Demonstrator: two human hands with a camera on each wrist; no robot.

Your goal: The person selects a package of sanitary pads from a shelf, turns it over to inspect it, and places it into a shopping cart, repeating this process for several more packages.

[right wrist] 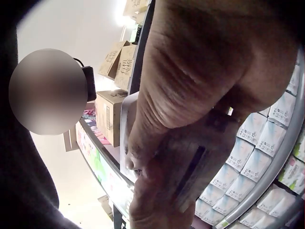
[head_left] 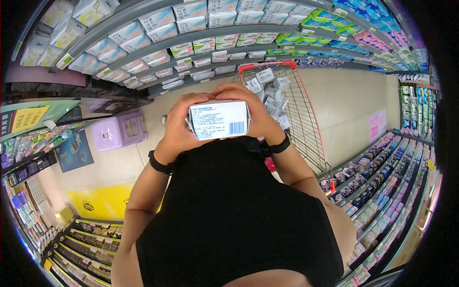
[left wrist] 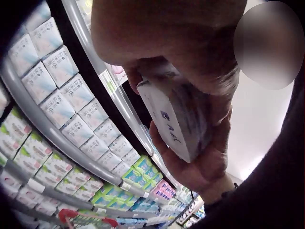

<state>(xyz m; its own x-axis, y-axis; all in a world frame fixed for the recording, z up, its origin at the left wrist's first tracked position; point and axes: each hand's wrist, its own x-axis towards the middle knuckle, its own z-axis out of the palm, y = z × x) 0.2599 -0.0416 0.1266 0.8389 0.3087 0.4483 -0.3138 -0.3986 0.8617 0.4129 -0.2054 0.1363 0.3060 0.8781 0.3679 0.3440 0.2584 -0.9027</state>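
Note:
A white pack (head_left: 219,119) with blue print and a barcode is held before the chest in both hands. My left hand (head_left: 180,122) grips its left end and my right hand (head_left: 258,117) its right end, the fingers meeting over the far side. In the left wrist view, dark letters show along a side of the pack (left wrist: 167,119), with the hands wrapped around both ends. The right wrist view has the pack (right wrist: 190,162) in shadow, partly hidden behind my right hand (right wrist: 190,81).
A red-rimmed wire shopping cart (head_left: 306,112) stands ahead to the right, with several white packs (head_left: 272,103) inside. Shelves (head_left: 158,40) of packaged goods curve along the front. A lilac plastic stool (head_left: 117,131) is on the floor at left; low display racks (head_left: 382,177) line the right.

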